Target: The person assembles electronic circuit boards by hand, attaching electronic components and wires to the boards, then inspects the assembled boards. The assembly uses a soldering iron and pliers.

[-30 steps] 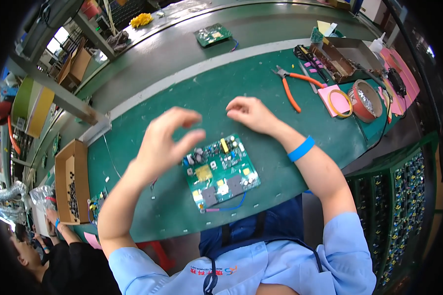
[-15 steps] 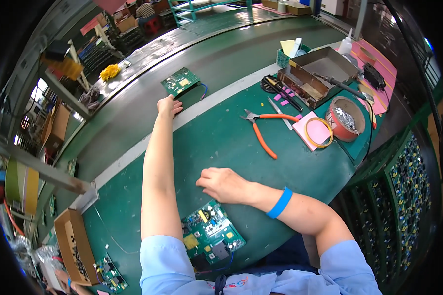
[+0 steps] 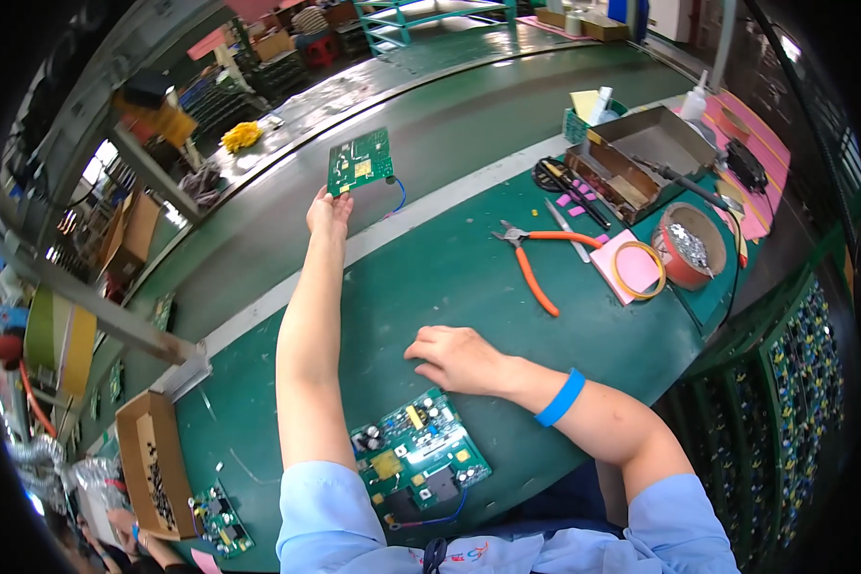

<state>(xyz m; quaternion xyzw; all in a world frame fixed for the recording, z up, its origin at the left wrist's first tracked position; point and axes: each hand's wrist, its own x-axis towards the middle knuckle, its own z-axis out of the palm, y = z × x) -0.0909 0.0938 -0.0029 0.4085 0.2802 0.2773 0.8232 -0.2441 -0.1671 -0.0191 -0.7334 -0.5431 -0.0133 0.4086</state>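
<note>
A green circuit board (image 3: 361,163) with a blue wire is in my left hand (image 3: 328,212), which is stretched out over the conveyor. The fingers grip the near edge, and the board is tilted up. My right hand (image 3: 457,360) hovers over or rests on the green bench mat, loosely bent, thumb apart from the fingers, nothing visible in it. Just below it lies a second circuit board (image 3: 421,450), component side up, with a blue wire at its lower edge. Orange-handled side cutters (image 3: 536,258) lie beyond my right hand.
To the right are tweezers (image 3: 569,231), pink sticky notes (image 3: 628,280), a tape roll (image 3: 662,271), a red pot (image 3: 691,251) and a metal tray (image 3: 662,143) with a soldering iron. A cardboard box (image 3: 149,466) and another board (image 3: 222,521) sit at left. Racked boards (image 3: 799,383) stand right.
The board in my left hand has been lifted and tilted more upright. My right hand stays near the lower board; the whole view has shifted slightly.
</note>
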